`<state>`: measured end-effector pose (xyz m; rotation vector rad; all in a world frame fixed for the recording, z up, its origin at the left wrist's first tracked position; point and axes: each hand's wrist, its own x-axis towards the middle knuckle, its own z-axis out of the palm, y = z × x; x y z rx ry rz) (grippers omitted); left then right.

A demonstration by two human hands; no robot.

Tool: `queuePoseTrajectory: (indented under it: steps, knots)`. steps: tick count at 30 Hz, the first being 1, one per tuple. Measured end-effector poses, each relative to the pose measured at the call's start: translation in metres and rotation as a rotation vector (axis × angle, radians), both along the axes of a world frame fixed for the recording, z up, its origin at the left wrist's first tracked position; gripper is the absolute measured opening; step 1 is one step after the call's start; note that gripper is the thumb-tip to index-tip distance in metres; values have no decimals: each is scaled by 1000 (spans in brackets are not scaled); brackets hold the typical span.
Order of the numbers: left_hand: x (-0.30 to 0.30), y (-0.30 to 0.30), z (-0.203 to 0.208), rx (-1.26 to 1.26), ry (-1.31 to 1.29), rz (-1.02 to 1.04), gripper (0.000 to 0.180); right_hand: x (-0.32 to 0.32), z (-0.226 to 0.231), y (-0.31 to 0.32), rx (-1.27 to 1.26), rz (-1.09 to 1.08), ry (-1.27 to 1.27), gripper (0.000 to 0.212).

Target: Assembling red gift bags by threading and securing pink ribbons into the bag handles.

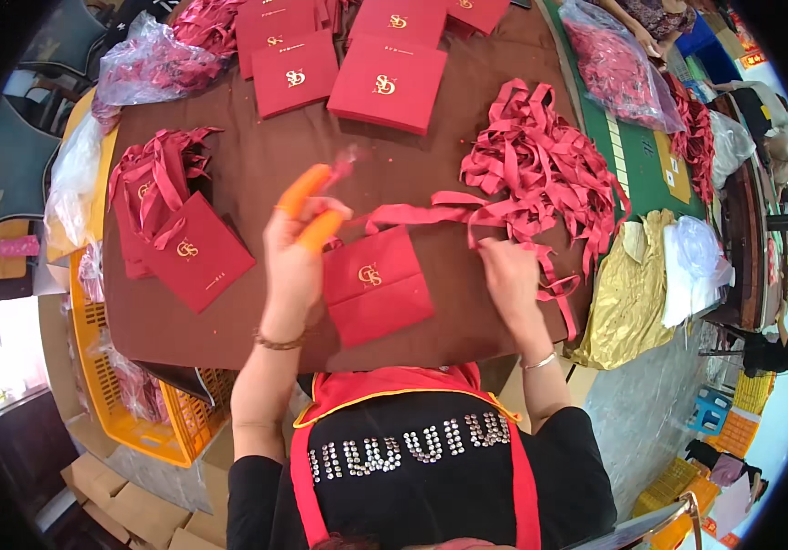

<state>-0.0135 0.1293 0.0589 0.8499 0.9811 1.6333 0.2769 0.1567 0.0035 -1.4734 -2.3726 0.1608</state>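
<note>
My left hand (pixel 295 240), with orange finger covers on two fingers, is over the left edge of a small red gift bag (pixel 377 284) with a gold emblem. A red ribbon (pixel 417 214) runs from its fingertips to a tangled heap of red ribbons (pixel 541 170). Beyond the fingers a short red end is blurred. To the right of the bag, my right hand (pixel 509 280) has its fingers closed on a ribbon at the heap's near side. The bag lies flat near the table's front edge.
Bags with ribbon handles (pixel 197 252) lie at the left on the brown table (pixel 412 172). Stacked red bags (pixel 387 84) stand at the back. A plastic sack (pixel 151 60) is far left, a yellow crate (pixel 137 412) below, and gold wrapping (pixel 628 289) at the right.
</note>
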Motion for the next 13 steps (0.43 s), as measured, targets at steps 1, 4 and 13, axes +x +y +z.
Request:
queuePoseTrajectory:
  steps: [1, 4, 13]
  knots:
    - [-18, -2, 5, 86, -50, -22, 46, 8, -1, 4, -25, -87, -15, 11]
    - [-64, -28, 31, 205, -115, 7, 49, 13, 3, 14, 143, -146, 45, 15]
    - [-116, -109, 31, -261, 746, 126, 50, -120, 10, 5, -55, 517, 303, 15]
